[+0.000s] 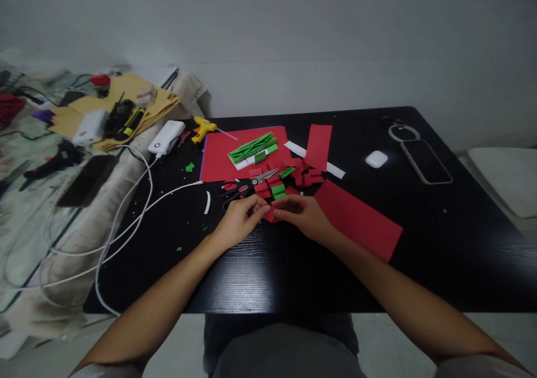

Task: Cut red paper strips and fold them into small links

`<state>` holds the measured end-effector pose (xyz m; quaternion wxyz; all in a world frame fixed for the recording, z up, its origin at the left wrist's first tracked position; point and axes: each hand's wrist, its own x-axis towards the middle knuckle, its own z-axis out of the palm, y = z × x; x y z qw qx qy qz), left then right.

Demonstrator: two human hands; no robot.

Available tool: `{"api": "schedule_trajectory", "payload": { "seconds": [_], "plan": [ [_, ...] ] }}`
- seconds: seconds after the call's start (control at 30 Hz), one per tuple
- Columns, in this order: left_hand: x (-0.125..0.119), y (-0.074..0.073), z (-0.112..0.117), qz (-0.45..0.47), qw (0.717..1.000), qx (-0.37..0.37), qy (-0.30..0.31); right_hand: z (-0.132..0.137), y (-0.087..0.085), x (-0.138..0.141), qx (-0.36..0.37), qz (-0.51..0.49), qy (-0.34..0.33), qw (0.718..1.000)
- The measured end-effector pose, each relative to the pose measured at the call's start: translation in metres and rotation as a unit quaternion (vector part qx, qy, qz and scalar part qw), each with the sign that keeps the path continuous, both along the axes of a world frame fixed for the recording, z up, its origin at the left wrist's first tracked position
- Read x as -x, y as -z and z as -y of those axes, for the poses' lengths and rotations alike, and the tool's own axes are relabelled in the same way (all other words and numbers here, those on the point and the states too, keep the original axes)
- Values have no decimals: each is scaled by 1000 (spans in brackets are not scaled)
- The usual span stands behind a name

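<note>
The step in hand, as I judged it, was the folding of one small piece of red paper [272, 215]; it sat between my two hands, at the near side of a loose pile of small folded red paper pieces [308, 176] on the black wood-grain table [251, 277]; whether it was lifted or rested on the surface, I could not tell. My left hand [240, 220] was half curled, thumb and forefinger pinched on the piece's left side; my right hand [305, 217] faced it with much the same pinch on the right, its other fingers bent; neither hand was spread, both had hold of that one piece, and my fingertips hid too much of it to show how its creases ran.

The next move, I judged, called for a light, even grip and for edges squared before any crease was pressed; paper so small could easily slip or bend askew. Just beyond my left hand lay the black-handled metal scissors [251, 183], blades pointing away and to the right, so reaching forward called for care; a long red paper rectangle [361, 218] lay beside my right hand; farther off, a bundle of folded green paper strips [254, 147] rested on a large red sheet [216, 160].
</note>
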<state>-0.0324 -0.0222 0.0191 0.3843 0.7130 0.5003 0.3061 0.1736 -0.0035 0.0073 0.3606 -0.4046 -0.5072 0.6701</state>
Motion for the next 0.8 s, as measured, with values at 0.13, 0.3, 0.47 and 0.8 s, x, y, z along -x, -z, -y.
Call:
{"api": "schedule_trajectory", "payload": {
  "seconds": [0.13,0.3,0.47,0.8],
  "plan": [
    [-1,0,1,2,1000,1,-12,0,-2,0,-3,2,-2,1000],
    [-3,2,2,1,1000,7,-28,1,-3,0,-1,1,-3,1000],
    [-3,2,3,3,999,12,-35,0,-3,0,-7,6,-7,1000],
    [-4,3,3,-2,1000,12,0,-4,-3,0,67,-22,-32,997]
  ]
}}
